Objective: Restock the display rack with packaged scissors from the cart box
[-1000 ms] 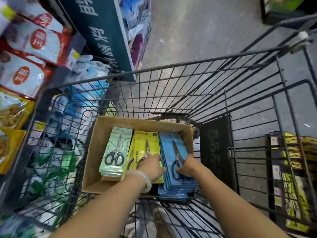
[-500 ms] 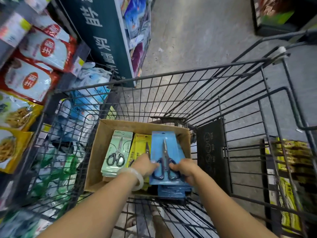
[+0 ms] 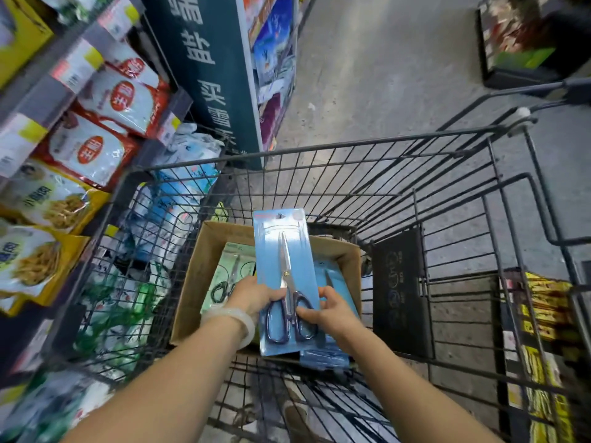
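Note:
A blue-carded pack of scissors (image 3: 287, 251) is held upright above the cardboard box (image 3: 204, 266) in the wire cart (image 3: 351, 145). My left hand (image 3: 256, 297) grips the pack's left edge near the handles. My right hand (image 3: 326, 310) pinches its right edge with the thumb across the front. Inside the box lies a green-carded scissors stack (image 3: 230, 276) at left and a stack of blue packs (image 3: 332, 273) at right. The pack and my hands hide the middle of the box.
Shelves with snack bags (image 3: 96, 148) run along the left. A dark green sign panel (image 3: 208, 75) stands ahead left. A black panel (image 3: 399, 292) hangs inside the cart's right wall. Yellow packaged goods (image 3: 543, 314) sit low at right. Grey floor lies beyond the cart.
Both hands took hold of a blue scissors pack in the box and lifted it up and out. The yellow stack is now hidden behind it.

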`<action>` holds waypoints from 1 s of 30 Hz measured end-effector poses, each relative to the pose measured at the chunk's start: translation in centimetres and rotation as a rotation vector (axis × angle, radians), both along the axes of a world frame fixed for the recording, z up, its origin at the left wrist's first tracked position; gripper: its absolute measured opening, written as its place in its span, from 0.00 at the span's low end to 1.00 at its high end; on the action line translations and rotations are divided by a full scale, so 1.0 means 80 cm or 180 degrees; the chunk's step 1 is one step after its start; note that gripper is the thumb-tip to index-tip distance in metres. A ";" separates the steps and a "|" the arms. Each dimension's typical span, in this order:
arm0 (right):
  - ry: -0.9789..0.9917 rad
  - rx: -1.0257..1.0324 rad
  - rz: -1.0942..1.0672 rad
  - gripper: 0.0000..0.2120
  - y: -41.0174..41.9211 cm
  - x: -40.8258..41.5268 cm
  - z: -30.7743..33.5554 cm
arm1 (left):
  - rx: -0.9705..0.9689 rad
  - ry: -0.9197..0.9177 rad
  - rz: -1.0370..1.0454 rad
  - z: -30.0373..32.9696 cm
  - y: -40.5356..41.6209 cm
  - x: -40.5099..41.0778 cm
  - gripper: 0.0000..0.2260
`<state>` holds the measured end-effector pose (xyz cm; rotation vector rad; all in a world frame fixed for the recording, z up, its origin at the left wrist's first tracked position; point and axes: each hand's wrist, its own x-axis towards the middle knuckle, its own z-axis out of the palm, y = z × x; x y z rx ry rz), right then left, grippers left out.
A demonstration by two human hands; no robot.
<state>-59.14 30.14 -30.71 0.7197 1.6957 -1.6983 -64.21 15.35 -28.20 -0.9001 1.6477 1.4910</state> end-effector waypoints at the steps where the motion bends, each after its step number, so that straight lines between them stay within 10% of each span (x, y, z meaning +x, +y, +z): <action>1: 0.0002 -0.0001 0.0067 0.11 0.001 0.002 -0.003 | -0.0009 0.0023 0.0033 -0.001 0.000 0.001 0.17; 6: -0.0026 0.0347 0.0208 0.11 0.020 -0.008 -0.013 | 0.0113 0.0254 0.0432 -0.007 -0.004 0.003 0.15; 11: -0.0403 0.2270 0.1126 0.21 0.068 -0.021 -0.044 | 0.0157 0.0387 0.0453 -0.019 -0.020 0.000 0.15; 30: -0.1500 0.2191 0.1639 0.53 0.060 -0.036 -0.090 | 0.0131 0.0398 0.0685 -0.046 -0.036 0.003 0.17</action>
